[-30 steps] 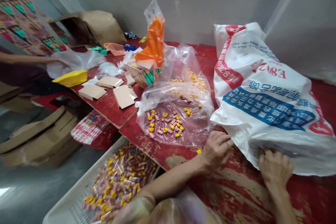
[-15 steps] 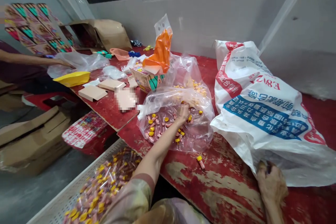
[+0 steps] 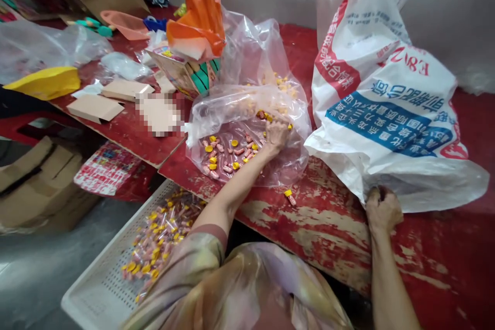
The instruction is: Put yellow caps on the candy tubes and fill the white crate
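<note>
My left hand (image 3: 276,131) reaches into the open mouth of a clear plastic bag (image 3: 251,98), over small pink pieces with yellow caps (image 3: 234,143). Its fingers are curled downward, and whatever they hold is hidden. At the right, my right hand (image 3: 382,208) is closed on the lower edge of a white woven sack (image 3: 344,154) printed in red and blue. The sack's inside does not show. One loose yellow-capped piece (image 3: 290,197) lies on the table between my hands, near the bag.
Below the table's front edge, a white perforated basket (image 3: 83,294) holds many yellow-capped pieces. Behind the clear bag stand a printed box (image 3: 180,75) and an orange bag (image 3: 203,15). Small cardboard boxes (image 3: 95,108) lie on the red table (image 3: 216,188), with a yellow piece (image 3: 46,82) farther left.
The view has tipped downward and shifted right. My left hand has moved a little to the right within the clear bag. My right hand stays at the sack's edge.
</note>
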The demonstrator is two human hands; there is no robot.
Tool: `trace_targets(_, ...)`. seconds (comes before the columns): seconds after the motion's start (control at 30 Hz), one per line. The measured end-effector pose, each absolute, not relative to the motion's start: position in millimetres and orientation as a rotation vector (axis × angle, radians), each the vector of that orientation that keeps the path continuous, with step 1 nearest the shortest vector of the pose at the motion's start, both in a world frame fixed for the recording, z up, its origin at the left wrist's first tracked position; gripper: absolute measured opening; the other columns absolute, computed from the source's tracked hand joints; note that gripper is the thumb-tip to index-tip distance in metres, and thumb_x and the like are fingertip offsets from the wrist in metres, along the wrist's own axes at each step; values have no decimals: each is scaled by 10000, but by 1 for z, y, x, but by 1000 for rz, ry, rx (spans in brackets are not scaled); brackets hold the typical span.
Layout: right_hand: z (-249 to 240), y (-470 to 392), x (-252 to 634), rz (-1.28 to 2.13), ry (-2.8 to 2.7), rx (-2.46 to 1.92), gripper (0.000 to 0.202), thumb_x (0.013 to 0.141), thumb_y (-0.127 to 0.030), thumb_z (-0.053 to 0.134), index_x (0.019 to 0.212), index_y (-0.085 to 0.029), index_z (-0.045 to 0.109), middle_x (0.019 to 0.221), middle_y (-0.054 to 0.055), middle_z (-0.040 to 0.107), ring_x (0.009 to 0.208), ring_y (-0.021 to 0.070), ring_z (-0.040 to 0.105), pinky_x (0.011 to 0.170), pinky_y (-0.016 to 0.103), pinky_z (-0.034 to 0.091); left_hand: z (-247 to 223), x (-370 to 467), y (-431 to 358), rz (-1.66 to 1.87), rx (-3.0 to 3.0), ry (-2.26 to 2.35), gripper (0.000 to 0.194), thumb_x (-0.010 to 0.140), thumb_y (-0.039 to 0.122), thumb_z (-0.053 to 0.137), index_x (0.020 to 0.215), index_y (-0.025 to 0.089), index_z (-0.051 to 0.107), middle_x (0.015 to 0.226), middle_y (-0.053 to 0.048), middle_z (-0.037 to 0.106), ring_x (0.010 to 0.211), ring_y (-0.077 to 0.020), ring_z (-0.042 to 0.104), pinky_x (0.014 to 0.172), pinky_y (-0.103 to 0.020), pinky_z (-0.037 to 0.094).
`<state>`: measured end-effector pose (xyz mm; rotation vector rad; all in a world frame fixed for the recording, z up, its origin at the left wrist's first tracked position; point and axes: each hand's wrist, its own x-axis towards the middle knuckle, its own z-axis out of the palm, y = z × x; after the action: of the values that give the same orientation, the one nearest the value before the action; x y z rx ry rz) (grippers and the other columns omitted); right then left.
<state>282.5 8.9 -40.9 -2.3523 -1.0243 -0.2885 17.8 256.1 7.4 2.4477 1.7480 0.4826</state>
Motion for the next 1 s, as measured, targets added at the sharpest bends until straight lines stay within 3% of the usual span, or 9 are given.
trace_targets(0.23,-41,8,285,-225,-1032,-2295,457,805,-383,424,1091,-107,648,1019,158,649,919,274,590,803,357,420,-6,41,276,301,2489,1654,267,825,28,420,926,16,666,938,-179,666,985,-276,580,898,-388,369)
trace_targets(0.57,-41,6,286,-129,-977,-2295,432,790,-388,470,1098,-140,646,1019,135,648,908,266,586,810,361,415,-11,20,277,431,2504,1666,325,808,57,448,1080,15,622,1064,-237,639,1065,-296,574,967,-398,334)
trace_targets(0.73,-41,6,285,-131,-1012,-2286,445,802,-404,442,1083,-128,650,1004,141,646,909,270,575,826,370,406,-3,22,278,532,2440,1639,315,778,44,471,1040,31,645,1044,-227,655,1028,-277,597,937,-371,371)
trace_targets(1.0,-49,7,289,-110,-915,-2092,470,740,-444,514,1065,-127,632,939,118,625,847,244,572,805,360,437,31,-20,221,814,2230,1543,278,786,62,450,956,159,648,891,-41,696,822,-145,636,749,-224,460)
